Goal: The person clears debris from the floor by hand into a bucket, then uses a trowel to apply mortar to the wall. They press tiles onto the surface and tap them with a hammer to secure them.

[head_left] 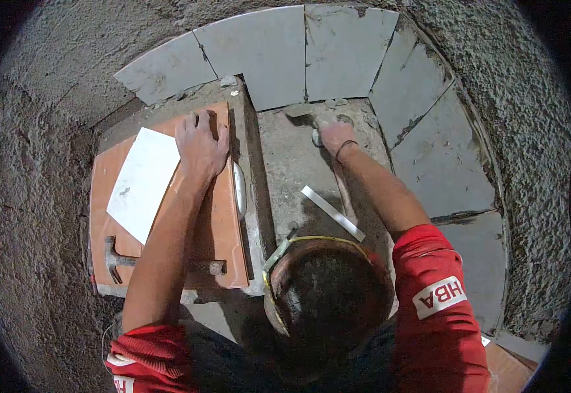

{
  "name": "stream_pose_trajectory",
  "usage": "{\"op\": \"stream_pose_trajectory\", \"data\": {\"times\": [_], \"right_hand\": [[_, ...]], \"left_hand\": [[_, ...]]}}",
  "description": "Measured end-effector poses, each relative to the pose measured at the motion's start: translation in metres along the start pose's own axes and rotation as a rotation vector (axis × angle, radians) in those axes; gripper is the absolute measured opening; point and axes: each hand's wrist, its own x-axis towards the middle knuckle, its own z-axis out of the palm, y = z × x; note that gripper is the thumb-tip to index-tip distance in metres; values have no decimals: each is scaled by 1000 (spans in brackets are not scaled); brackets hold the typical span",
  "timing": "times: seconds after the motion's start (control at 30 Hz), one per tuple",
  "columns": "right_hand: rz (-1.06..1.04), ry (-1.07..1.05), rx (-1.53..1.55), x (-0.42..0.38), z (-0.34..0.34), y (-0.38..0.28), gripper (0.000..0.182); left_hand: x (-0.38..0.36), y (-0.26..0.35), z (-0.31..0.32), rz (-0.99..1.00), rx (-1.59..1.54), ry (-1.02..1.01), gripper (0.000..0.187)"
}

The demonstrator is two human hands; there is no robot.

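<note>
My left hand (201,149) lies with its fingers spread on a stack of orange tiles (214,219), beside a cut piece of white tile (142,183). A hammer (112,261) rests on the same orange surface, and my left forearm crosses over its handle. At the far end of the concrete step, my right hand (339,136) is closed around a small trowel (300,120), whose dark blade points left. The fingers hide its handle. Small lumps of rubble lie close to that hand. Nearer to me, a narrow white strip (333,213) lies slantwise on the concrete.
Large grey tiles (259,59) line the curved wall at the back and right (442,154). Rough cement walls (33,170) surround the space. A round dark container (328,298) with a yellow band stands close to my body. More orange tile (508,367) shows at bottom right.
</note>
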Motion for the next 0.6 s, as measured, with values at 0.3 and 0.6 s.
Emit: {"op": "stream_pose_trajectory", "data": {"times": [0.3,0.6], "right_hand": [[110,-83,-10,-7,20,68,34],[186,-69,334,-47,16,123,55]], "left_hand": [[1,0,0,-21,-60,-21,46],[0,3,1,-18,-33,33,46]]}}
